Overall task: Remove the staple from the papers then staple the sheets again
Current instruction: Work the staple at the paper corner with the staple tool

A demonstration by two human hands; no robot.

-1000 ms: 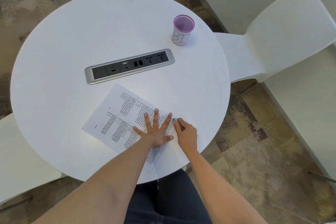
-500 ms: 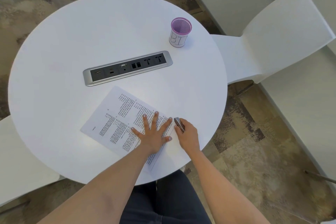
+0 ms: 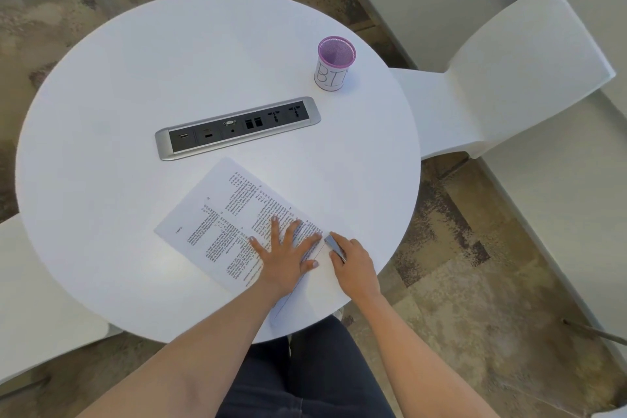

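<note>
White table: mesh cup contents unclear; left fingers splayed on papers

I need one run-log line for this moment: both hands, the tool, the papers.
left hand: flat on papers | right hand: grip on small grey tool at paper corner | staple: too small to see

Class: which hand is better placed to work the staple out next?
Right. The right hand holds a small metal tool at the papers' corner; the left hand lies flat, pinning them.
</note>
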